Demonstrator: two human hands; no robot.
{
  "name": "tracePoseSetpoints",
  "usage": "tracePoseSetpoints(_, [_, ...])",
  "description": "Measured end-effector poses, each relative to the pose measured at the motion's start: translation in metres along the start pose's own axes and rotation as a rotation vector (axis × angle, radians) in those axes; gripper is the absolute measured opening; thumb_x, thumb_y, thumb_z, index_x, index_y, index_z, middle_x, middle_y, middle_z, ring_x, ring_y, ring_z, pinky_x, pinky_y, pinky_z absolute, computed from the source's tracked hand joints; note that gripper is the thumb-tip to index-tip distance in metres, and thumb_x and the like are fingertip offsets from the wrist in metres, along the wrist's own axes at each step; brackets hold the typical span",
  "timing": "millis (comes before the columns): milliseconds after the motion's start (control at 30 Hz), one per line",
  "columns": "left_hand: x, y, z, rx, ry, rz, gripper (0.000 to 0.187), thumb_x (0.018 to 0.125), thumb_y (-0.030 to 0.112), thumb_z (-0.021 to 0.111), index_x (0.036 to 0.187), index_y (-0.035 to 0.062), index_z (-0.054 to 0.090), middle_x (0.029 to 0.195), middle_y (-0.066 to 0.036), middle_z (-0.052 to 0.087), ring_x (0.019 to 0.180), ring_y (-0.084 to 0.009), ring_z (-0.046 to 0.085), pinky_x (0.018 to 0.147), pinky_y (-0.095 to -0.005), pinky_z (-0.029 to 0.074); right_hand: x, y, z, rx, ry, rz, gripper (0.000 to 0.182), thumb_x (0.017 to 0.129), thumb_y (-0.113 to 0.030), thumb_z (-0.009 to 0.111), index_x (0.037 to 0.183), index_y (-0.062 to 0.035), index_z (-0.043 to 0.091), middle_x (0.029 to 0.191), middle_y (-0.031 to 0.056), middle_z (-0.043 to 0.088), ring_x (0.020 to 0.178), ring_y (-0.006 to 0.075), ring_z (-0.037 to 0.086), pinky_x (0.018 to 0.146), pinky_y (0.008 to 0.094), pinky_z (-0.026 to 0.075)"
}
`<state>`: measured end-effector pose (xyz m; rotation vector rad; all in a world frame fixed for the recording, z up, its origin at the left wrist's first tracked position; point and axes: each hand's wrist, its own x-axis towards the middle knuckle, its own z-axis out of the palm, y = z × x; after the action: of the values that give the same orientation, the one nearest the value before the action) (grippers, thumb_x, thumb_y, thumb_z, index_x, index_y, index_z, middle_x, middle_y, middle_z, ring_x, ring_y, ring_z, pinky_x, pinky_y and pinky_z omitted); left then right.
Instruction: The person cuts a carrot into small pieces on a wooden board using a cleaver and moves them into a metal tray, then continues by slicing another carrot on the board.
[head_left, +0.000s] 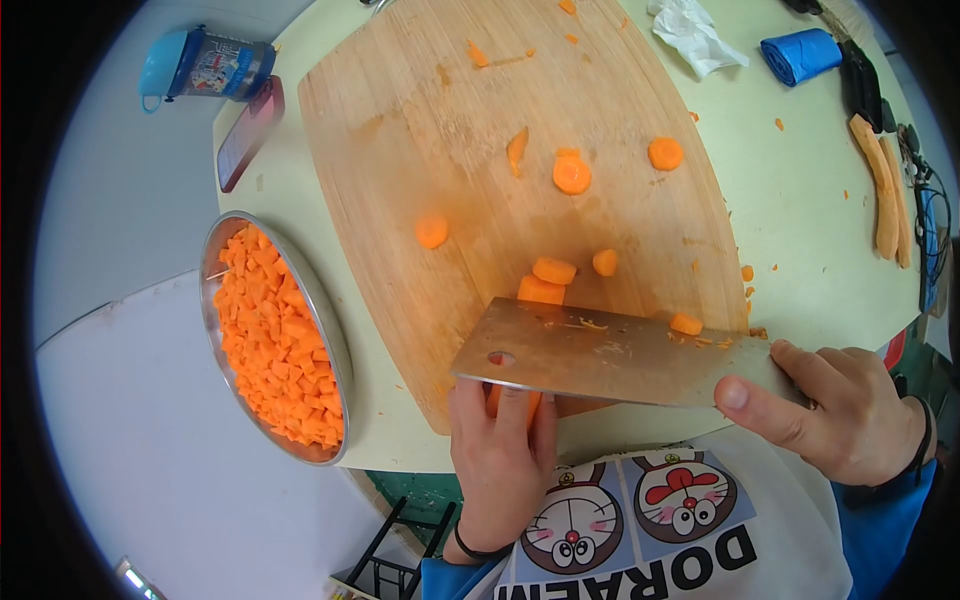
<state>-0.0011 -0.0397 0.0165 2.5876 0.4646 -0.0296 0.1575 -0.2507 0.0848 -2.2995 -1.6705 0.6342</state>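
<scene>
Beyond the apron [632, 510], likely slick, firm carrot [533, 410] is pinched, ideally side-on, by the left hand [500, 472] at six o'clock, the cleaver [620, 355] clasped by the right [845, 410].

Wears a white garment [800, 540] toward five o'clock, printed with two whiskered cartoon faces [690, 495] on pale blue panels and, beneath, bold black lettering [655, 570], upside down, beginning "DORAE". Shows bright blue sleeves [885, 515] at four and six o'clock, with thin black bands [480, 546] around both wrists.
</scene>
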Motion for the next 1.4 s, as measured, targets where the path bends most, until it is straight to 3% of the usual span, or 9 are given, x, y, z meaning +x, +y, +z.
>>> tracePoseSetpoints(300, [0.001,0.006,-0.001,-0.047,0.003,-0.124,0.031,0.074,0.001,0.065,0.104,0.0029,0.059,0.111,-0.019,0.050,0.102,-0.0381,0.050,0.083,-0.0405,0.044,0.001,-0.007,-0.004,0.069,-0.094,0.057,0.071,0.075,-0.005,0.063,0.139,-0.0208,0.036,0.078,0.0190,0.056,0.052,0.0215,0.055,0.044,0.0289,0.046])
tracePoseSetpoints(367, [0.000,0.000,0.000,0.031,0.005,0.005,0.043,0.075,0.002,0.065,0.116,0.0027,0.054,0.115,-0.020,0.046,0.089,-0.0347,0.051,0.072,-0.0383,0.046,0.002,-0.010,-0.005,0.089,-0.119,0.085,0.072,0.075,-0.004,0.063,0.139,-0.0207,0.035,0.073,0.0160,0.052,0.051,0.0222,0.053,0.042,0.0296,0.044])
tracePoseSetpoints(700, [0.001,-0.001,0.003,0.005,0.040,-0.015,0.047,0.072,0.001,0.065,0.118,0.0040,0.056,0.111,-0.018,0.050,0.084,-0.0322,0.053,0.070,-0.0375,0.047,0.010,-0.010,-0.007,0.069,-0.170,0.070,0.070,0.074,0.000,0.061,0.137,-0.0191,0.039,0.070,0.0146,0.049,0.051,0.0235,0.052,0.041,0.0313,0.042])
tracePoseSetpoints(767, [0.003,-0.001,0.002,0.015,0.051,0.013,0.050,0.070,0.000,0.065,0.119,0.0047,0.055,0.109,-0.018,0.052,0.082,-0.0307,0.054,0.069,-0.0364,0.047,0.011,-0.005,0.001,-0.044,-0.038,0.038,0.069,0.070,-0.007,0.061,0.134,-0.0263,0.046,0.058,0.0025,0.029,0.038,0.0103,0.035,0.032,0.0232,0.033])
tracePoseSetpoints(867, [0.004,-0.001,0.001,0.029,0.043,0.004,0.051,0.070,0.000,0.064,0.120,0.0036,0.055,0.106,-0.017,0.053,0.081,-0.0296,0.054,0.068,-0.0361,0.047,0.016,-0.003,-0.001,0.010,-0.079,0.012,0.069,0.069,-0.006,0.061,0.134,-0.0242,0.047,0.058,0.0022,0.028,0.039,0.0105,0.034,0.033,0.0231,0.033])
tracePoseSetpoints(1000, [0.005,-0.002,0.000,0.045,0.060,0.038,0.050,0.071,0.000,0.063,0.120,0.0011,0.054,0.104,-0.017,0.054,0.081,-0.0289,0.054,0.068,-0.0353,0.047,0.022,-0.005,-0.008,0.017,-0.083,0.025,0.069,0.069,-0.006,0.060,0.134,-0.0234,0.046,0.057,0.0014,0.028,0.038,0.0103,0.032,0.032,0.0234,0.032])
tracePoseSetpoints(1067, [0.006,0.000,-0.003,0.002,0.007,-0.011,0.046,0.075,-0.001,0.063,0.119,-0.0020,0.052,0.113,-0.021,0.050,0.094,-0.0361,0.055,0.074,-0.0384,0.049,0.027,-0.007,-0.019,0.133,-0.239,0.082,0.083,0.063,0.010,0.059,0.139,-0.0108,0.034,0.061,0.0082,0.047,0.048,0.0225,0.051,0.040,0.0327,0.040])
tracePoseSetpoints(1300, [0.005,0.001,0.000,0.024,0.007,-0.015,0.052,0.077,0.001,0.062,0.127,-0.0009,0.046,0.117,-0.022,0.049,0.098,-0.0365,0.054,0.076,-0.0389,0.048,0.036,-0.006,-0.018,0.092,-0.254,0.054,0.087,0.057,0.009,0.057,0.138,-0.0103,0.035,0.060,0.0074,0.047,0.046,0.0218,0.049,0.041,0.0331,0.042])
tracePoseSetpoints(1400, [0.006,-0.001,0.004,0.083,0.128,0.080,0.056,0.071,0.001,0.062,0.126,0.0004,0.050,0.102,-0.016,0.054,0.080,-0.0289,0.054,0.067,-0.0347,0.048,0.040,-0.011,-0.013,0.053,-0.203,0.069,0.084,0.059,0.008,0.057,0.138,-0.0107,0.037,0.058,0.0070,0.046,0.045,0.0208,0.048,0.041,0.0326,0.043])
